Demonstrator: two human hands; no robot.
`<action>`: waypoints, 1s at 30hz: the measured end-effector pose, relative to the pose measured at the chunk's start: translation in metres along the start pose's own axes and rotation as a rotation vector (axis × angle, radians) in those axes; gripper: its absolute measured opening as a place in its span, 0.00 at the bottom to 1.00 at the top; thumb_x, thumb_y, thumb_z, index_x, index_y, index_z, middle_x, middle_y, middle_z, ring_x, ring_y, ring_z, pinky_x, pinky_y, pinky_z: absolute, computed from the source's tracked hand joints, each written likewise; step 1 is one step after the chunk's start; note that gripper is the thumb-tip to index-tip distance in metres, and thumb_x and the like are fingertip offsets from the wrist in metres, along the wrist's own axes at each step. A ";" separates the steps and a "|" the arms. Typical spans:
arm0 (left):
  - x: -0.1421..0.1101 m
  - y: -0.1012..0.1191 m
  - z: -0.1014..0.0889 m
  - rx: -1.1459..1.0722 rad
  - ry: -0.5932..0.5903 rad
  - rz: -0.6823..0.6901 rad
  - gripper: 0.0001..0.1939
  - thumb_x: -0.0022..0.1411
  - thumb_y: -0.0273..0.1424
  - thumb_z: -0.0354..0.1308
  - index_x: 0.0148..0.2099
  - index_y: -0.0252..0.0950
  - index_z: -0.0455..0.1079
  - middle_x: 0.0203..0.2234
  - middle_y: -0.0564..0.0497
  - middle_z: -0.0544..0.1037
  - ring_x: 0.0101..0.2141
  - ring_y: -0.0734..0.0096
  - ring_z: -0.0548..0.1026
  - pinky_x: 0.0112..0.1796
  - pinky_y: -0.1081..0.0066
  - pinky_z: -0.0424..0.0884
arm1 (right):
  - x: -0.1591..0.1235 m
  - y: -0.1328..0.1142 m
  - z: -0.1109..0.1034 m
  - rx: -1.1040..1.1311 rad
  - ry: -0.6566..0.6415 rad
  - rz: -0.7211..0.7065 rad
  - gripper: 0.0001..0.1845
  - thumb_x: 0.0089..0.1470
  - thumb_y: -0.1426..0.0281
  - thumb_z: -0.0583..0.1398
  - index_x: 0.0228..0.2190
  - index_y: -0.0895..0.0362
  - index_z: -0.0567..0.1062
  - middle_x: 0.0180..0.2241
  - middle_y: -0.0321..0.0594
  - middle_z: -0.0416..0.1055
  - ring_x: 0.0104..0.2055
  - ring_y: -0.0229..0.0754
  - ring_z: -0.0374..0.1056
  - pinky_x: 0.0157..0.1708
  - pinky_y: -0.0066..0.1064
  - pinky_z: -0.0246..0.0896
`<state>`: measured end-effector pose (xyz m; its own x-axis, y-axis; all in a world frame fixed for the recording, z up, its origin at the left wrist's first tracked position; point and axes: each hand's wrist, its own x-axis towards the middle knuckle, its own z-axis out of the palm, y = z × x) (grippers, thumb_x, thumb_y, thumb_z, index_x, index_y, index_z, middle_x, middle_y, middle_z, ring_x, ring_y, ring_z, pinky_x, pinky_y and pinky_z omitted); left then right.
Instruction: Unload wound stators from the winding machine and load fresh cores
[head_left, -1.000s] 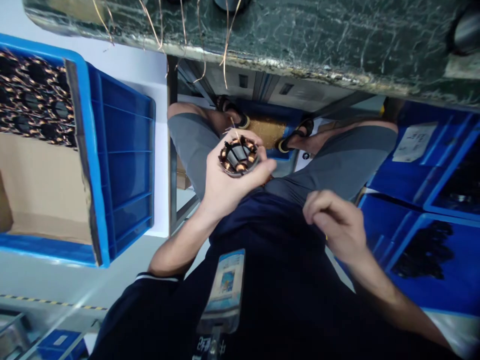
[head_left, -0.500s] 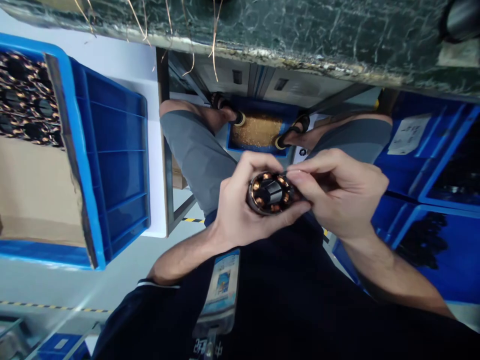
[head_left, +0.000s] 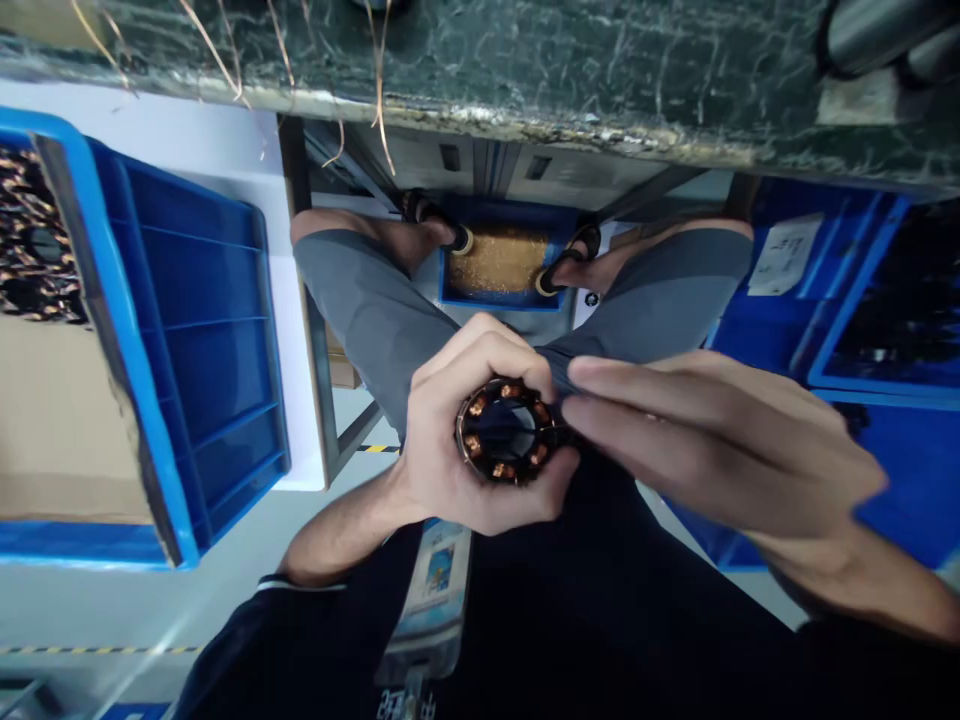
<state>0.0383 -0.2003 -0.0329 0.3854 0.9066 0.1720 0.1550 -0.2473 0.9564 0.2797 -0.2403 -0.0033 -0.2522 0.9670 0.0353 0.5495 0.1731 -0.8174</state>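
My left hand point(head_left: 457, 440) is wrapped around a ring-shaped motor stator point(head_left: 474, 455) with copper windings spaced around its inner rim. Its open end faces up toward the camera, so I look through the dark hole in the middle. Just right of the stator is my right hand point(head_left: 720, 440), blurred by motion. Its fingers are long and pressed together, with the tips beside the stator's right edge. A thin wire seems to run from the stator toward those fingertips, but what they pinch is too small to make out.
A blue crate point(head_left: 199, 290) on the left has more stators point(head_left: 37, 240) beside cardboard. Loose copper wires point(head_left: 379, 90) hang over the worn green bench edge point(head_left: 525, 110). Blue bins point(head_left: 859, 290) with dark parts stand at right. Between the feet lies a blue tray point(head_left: 499, 302) of copper-coloured scraps.
The stator has moved left and down with my left hand and now tilts more squarely to the camera. My right hand has swung lower and right, its fingers straighter. The camera view has shifted.
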 end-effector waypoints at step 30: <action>-0.053 -0.061 0.015 -1.278 -0.817 -0.728 0.51 0.66 0.73 0.23 0.25 0.39 0.69 0.09 0.54 0.60 0.08 0.73 0.59 0.15 0.67 0.69 | 0.005 0.008 0.005 0.481 -0.553 0.476 0.15 0.72 0.62 0.57 0.32 0.53 0.66 0.26 0.32 0.55 0.26 0.36 0.47 0.26 0.32 0.40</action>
<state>0.0219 -0.2390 -0.1035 0.9723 0.1956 -0.1279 -0.1273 0.9024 0.4116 0.2791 -0.2346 -0.0125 -0.5001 0.6658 -0.5537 0.3304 -0.4443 -0.8327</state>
